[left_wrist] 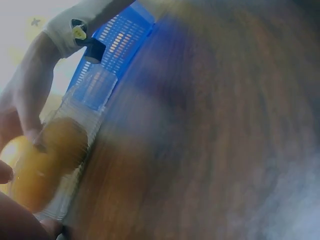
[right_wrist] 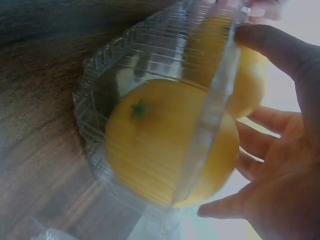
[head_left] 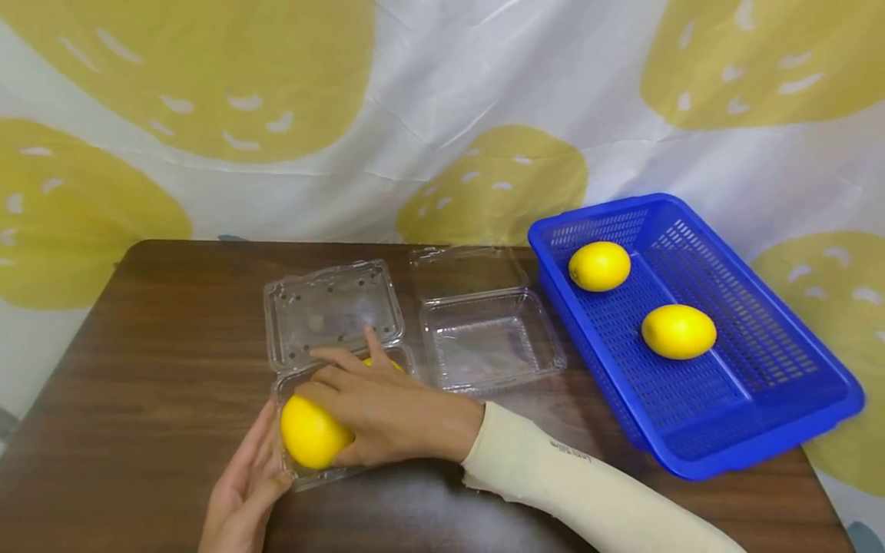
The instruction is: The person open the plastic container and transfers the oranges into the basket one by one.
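My right hand (head_left: 387,415) grips a yellow lemon (head_left: 314,434) from above, at the left part of a clear plastic clamshell container (head_left: 326,479). Under the same hand, a second lemon (right_wrist: 170,140) sits in the container, mostly hidden in the head view; its green stem end shows in the right wrist view. The lid (head_left: 332,311), dotted with holes, lies folded back toward the wall. At the container's left side, my left hand (head_left: 242,488) holds it, thumb at the near corner and fingers along the side wall.
Another clear clamshell container (head_left: 484,346) stands with its lid raised, right of the first. A blue plastic basket (head_left: 588,361) fills the table's right side, with two lemons inside. Behind the brown table (head_left: 152,369) hangs a white cloth (head_left: 429,84) with yellow prints.
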### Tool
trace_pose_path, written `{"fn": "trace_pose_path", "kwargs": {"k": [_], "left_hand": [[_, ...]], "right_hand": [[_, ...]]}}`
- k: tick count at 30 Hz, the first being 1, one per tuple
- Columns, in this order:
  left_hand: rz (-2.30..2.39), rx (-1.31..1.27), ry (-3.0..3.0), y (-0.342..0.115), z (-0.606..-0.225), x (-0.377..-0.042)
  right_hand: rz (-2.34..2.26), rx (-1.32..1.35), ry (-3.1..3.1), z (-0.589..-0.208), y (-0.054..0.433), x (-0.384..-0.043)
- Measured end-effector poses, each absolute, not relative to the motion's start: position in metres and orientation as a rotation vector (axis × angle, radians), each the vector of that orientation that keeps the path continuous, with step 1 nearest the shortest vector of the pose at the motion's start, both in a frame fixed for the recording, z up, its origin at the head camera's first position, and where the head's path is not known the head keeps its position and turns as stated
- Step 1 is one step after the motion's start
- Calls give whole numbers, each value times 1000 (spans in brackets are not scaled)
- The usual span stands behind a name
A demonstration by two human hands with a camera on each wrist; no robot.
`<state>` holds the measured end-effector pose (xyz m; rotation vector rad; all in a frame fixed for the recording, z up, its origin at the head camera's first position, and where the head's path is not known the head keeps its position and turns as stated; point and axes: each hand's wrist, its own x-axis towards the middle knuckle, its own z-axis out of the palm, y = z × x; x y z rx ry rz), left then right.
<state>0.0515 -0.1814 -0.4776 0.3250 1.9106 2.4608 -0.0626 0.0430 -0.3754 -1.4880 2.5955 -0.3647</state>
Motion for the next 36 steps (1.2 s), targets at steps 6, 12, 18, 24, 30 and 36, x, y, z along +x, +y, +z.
{"fn": "trace_pose_path", "kwargs": {"k": [6,12,18,24,30,36], "left_hand": [[2461,317,1928,-181,-478,51],[2529,424,1887,-178,-478,50],[2603,596,1789,-176,-480,48],[2604,635,1779,-177,-480,47],[2606,644,1784,-178,-480,47],[2600,599,1809,-176,-478,48]], "right_hand": [[-496,-1459,2699,-361,50,-60],[-703,-1420,2815,-345,70,-55],[-829,-1345,2918,-331,105,-51],[-827,-1233,3033,-316,142,-46],[-824,-1177,3098,-309,169,-45],[-856,-1088,3112,-305,189,-44]]}}
